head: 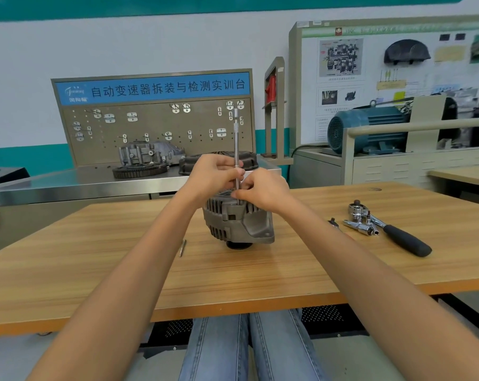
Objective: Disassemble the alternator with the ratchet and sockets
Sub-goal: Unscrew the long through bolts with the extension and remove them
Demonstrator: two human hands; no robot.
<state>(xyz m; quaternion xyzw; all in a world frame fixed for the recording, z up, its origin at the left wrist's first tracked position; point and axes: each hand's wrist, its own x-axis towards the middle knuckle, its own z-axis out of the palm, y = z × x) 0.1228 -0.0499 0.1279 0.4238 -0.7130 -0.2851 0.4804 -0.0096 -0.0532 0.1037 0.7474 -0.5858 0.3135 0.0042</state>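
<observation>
Head view, both hands pinch upright extension bar (236, 149) on alternator (239, 220), left hand (215, 173), right hand (263, 189), ratchet (389, 229) at 3 o'clock on desk (95, 257).

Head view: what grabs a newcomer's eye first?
Mid-table, the grey alternator stands on the wooden table, a long extension bar rising straight up from its top. Both hands meet there: the left hand grips the bar, the right hand pinches it near the housing. To the right lie the black-handled ratchet and loose sockets; a single bolt lies left of the alternator.
</observation>
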